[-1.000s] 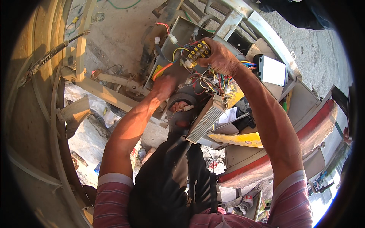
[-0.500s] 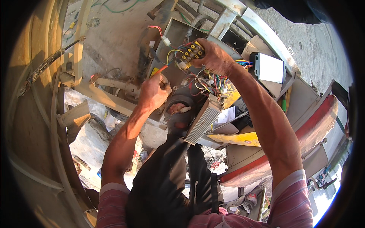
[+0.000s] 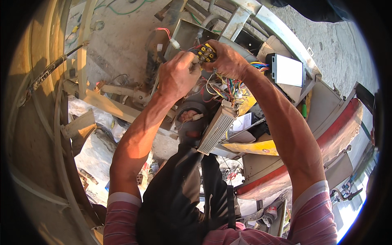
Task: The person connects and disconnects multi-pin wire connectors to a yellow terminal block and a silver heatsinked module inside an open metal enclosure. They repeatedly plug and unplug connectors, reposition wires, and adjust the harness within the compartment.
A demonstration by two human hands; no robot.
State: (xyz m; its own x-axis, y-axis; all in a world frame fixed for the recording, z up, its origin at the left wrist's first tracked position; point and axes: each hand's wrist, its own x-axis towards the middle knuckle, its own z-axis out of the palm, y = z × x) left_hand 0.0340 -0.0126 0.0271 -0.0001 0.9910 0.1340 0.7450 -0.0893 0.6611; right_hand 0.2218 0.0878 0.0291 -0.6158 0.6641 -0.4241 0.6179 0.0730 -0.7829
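Note:
My right hand (image 3: pixel 228 61) grips a black-and-yellow terminal block (image 3: pixel 206 53) with round screw heads, above an open metal frame. Against the block's left end, my left hand (image 3: pixel 178 76) is closed, its fingertips bunched together; what they pinch, if anything, is hidden. A bundle of coloured wires (image 3: pixel 225 90) hangs below my right hand and runs to a finned metal controller box (image 3: pixel 216 128) standing upright between my knees and the frame. A white plug connector (image 3: pixel 174 43) with red wires lies just beyond my left hand.
A silver box (image 3: pixel 288 72) with coloured leads sits on the frame's right. Below it are a yellow panel (image 3: pixel 253 148) and a red curved body panel (image 3: pixel 269 182). Timber-coloured uprights (image 3: pixel 83 61) stand left. Dark cloth (image 3: pixel 314 9) shows at the top right.
My left hand has moved up and right, from an outstretched forefinger beside the wires to a closed grip at the terminal block. My right hand still holds the block.

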